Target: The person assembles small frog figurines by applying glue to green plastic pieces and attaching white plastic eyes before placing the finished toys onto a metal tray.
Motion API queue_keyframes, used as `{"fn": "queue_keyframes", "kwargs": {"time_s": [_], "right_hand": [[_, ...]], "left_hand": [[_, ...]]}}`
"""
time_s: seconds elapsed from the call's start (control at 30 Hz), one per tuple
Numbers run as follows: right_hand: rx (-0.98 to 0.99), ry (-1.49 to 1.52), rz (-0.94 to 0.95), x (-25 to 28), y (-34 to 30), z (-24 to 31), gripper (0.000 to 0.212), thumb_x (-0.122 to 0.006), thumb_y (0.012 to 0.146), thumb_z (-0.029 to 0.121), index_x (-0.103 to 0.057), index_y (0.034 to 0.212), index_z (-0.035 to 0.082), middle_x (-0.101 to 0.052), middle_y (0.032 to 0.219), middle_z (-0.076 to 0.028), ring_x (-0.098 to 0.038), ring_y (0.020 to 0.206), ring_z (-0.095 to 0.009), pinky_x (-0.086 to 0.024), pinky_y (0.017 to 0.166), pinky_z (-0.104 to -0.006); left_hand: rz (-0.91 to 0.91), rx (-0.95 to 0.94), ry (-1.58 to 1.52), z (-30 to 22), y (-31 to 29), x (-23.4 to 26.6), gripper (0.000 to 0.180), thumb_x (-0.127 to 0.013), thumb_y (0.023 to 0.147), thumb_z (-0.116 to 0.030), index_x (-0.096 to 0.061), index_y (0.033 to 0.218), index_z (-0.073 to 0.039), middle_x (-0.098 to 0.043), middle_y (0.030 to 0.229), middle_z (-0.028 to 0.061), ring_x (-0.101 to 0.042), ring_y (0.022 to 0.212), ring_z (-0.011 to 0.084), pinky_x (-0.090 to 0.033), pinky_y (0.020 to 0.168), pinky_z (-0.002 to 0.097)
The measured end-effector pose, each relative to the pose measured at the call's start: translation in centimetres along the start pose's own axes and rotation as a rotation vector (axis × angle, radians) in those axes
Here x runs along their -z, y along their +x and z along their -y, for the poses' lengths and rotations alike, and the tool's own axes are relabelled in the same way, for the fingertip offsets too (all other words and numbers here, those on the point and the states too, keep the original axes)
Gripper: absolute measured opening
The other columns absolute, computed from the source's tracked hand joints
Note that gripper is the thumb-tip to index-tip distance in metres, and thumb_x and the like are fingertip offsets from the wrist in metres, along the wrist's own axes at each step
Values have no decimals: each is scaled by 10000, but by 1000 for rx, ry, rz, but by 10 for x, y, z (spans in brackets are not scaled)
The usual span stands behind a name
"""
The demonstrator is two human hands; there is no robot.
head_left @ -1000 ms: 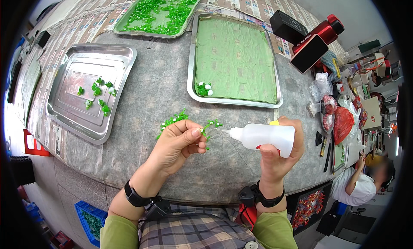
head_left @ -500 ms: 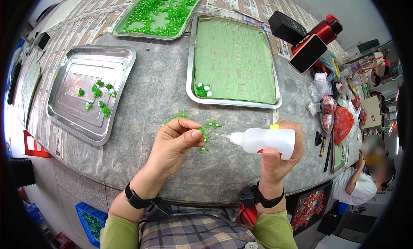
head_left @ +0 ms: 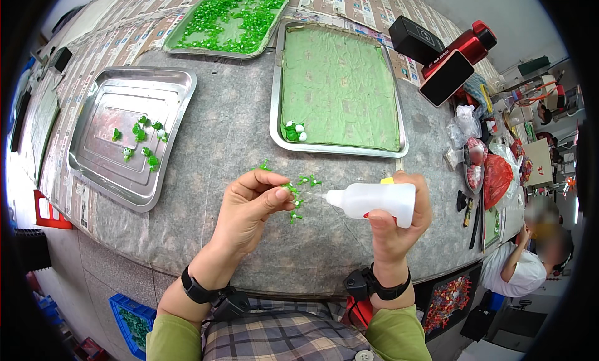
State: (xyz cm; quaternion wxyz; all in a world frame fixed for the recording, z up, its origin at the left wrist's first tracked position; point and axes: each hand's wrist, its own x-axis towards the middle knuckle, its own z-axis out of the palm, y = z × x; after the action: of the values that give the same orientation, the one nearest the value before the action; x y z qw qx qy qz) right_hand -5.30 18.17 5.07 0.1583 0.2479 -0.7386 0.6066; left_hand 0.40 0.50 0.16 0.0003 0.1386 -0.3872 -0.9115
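My left hand pinches a small green figure piece between thumb and fingertips. My right hand is wrapped round a white squeeze bottle, tipped on its side. Its thin nozzle points left and ends close by the pinched piece; whether they touch I cannot tell. Lying on the grey cloth around my left fingertips are several more green pieces. The metal tray at the left holds several green frog-like figures. A small group of green and white figures sits in the front left corner of the green-lined tray.
At the back, another tray holds many small green pieces. A black box, a red bottle and a phone stand back right. Plastic bags and tools line the right edge. A person sits beyond.
My right hand has moved the squeeze bottle a little to the left, bringing its nozzle nearer my left fingertips. My left hand stays almost still.
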Motion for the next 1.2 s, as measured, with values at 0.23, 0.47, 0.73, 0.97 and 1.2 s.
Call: {"fn": "queue_keyframes", "kwargs": {"time_s": [0.23, 0.47, 0.73, 0.97, 1.2], "right_hand": [[-256, 176, -250, 43, 24, -4, 372, -657, 701, 192, -430, 930, 7, -516, 826, -51, -531, 696, -108, -432, 590, -205], [-472, 7, -193, 117, 13, -80, 340, -562, 749, 48, -434, 1054, -25, -533, 942, -63, -507, 832, -96, -397, 731, -211], [-589, -22, -252, 137, -10, -107, 429, -566, 734, 21, -348, 1103, -1, -539, 957, -86, -507, 866, -128, -405, 758, -251], [25, -723, -168, 81, 38, -31, 275, -611, 696, 72, -511, 941, -6, -571, 860, -79, -542, 762, -167, -411, 671, -271], [-47, -432, 561, -47, 76, -80, 216, -616, 689, 202, -583, 782, 10, -554, 709, -91, -522, 664, -177, -404, 597, -278]], "left_hand": [[-25, 1, -28, 0, 1, -3, 114, -561, 762, -52, -543, 871, -21, -574, 760, 57, -557, 701, 123, -480, 645, 254], [-64, -17, -5, 0, 0, -5, 94, -565, 757, -49, -539, 845, -26, -569, 744, 55, -558, 685, 118, -483, 626, 252], [-55, -12, -11, 0, 1, -5, 97, -567, 757, -53, -536, 845, -24, -569, 749, 54, -556, 687, 118, -483, 627, 254], [-19, 16, -17, -2, -1, -4, 116, -563, 764, -63, -543, 873, -27, -574, 766, 53, -556, 700, 119, -484, 639, 253], [-42, 14, -24, -2, 2, 0, 127, -572, 760, -71, -547, 874, -22, -575, 759, 50, -557, 694, 116, -483, 639, 253]]}}
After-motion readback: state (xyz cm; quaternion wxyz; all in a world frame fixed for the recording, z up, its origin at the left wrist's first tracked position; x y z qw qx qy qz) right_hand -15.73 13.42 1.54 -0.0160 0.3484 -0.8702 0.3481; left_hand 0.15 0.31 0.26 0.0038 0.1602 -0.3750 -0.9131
